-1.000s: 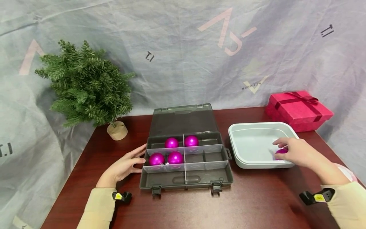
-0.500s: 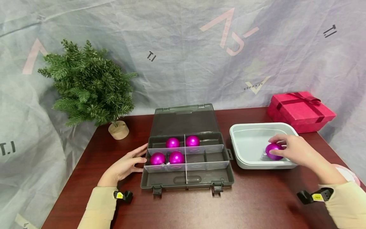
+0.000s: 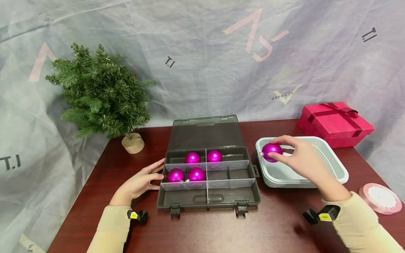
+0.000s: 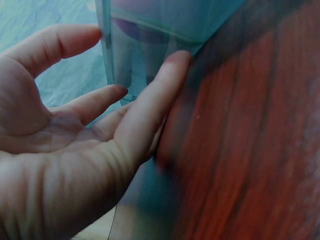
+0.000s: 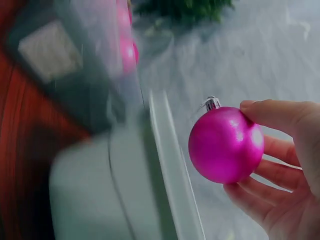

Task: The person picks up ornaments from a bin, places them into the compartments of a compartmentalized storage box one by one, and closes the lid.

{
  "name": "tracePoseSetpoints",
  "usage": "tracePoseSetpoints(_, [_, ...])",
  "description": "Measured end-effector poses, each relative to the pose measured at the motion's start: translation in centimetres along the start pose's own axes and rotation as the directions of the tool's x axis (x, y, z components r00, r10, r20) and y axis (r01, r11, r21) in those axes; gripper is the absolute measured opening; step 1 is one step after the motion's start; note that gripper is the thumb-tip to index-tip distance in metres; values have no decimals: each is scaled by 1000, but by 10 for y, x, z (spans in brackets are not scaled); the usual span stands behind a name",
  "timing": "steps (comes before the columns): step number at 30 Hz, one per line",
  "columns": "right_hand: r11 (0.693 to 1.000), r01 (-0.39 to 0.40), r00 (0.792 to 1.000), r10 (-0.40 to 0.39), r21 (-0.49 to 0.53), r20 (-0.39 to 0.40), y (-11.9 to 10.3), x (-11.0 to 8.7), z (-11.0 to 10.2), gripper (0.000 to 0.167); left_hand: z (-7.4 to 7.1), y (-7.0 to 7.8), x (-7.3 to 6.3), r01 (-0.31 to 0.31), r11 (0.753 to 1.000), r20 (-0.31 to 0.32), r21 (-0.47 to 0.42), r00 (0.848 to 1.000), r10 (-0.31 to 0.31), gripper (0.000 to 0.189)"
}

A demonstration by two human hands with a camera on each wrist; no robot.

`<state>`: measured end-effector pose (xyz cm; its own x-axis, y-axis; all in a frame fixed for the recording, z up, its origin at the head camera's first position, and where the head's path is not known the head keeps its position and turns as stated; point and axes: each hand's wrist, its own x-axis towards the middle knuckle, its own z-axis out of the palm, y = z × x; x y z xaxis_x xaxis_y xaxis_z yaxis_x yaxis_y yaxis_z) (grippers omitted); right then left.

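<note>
Above the left part of the pale grey tub [image 3: 305, 181], my right hand [image 3: 300, 154] pinches a shiny magenta Christmas bauble [image 3: 272, 152] between thumb and fingers. Its silver cap [image 5: 212, 103] points away from the palm in the right wrist view. My left hand [image 3: 140, 181] touches the left side of a dark clear organizer box [image 3: 183, 200], fingers spread and fairly straight. Several magenta baubles lie in that box: two in the back row, such as one bauble [image 3: 214, 156], and two side by side in the middle-left, such as another bauble [image 3: 196, 174].
The organizer's lid [image 3: 204, 135] lies back, opened away from me. A small artificial fir tree [image 3: 104, 95] on a wooden base stands at the left. A red gift box [image 3: 336, 123] sits behind the tub, and a pink ribbon roll [image 3: 381, 198] lies at the right.
My right hand has taken hold of the bauble inside the tub, lifted it and carried it left toward the organizer. My left hand has stayed at the organizer's side.
</note>
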<state>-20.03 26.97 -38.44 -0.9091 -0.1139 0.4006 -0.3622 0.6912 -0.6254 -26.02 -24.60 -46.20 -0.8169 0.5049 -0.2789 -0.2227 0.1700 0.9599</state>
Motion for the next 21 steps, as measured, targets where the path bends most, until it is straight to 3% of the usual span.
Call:
tracePoseSetpoints(7, [982, 169, 983, -174, 78, 51, -31, 15, 49, 34, 2, 1, 0, 3, 1000, -3, -5, 1000, -3, 75])
tracePoseSetpoints(14, [964, 215, 963, -237, 158, 132, -51, 22, 94, 35, 4, 3, 2, 8, 1000, -5, -10, 1000, -8, 75])
tracePoseSetpoints(21, [960, 221, 953, -250, 170, 171, -58, 21, 122, 33, 2, 3, 0, -7, 1000, -2, -18, 1000, 7, 76])
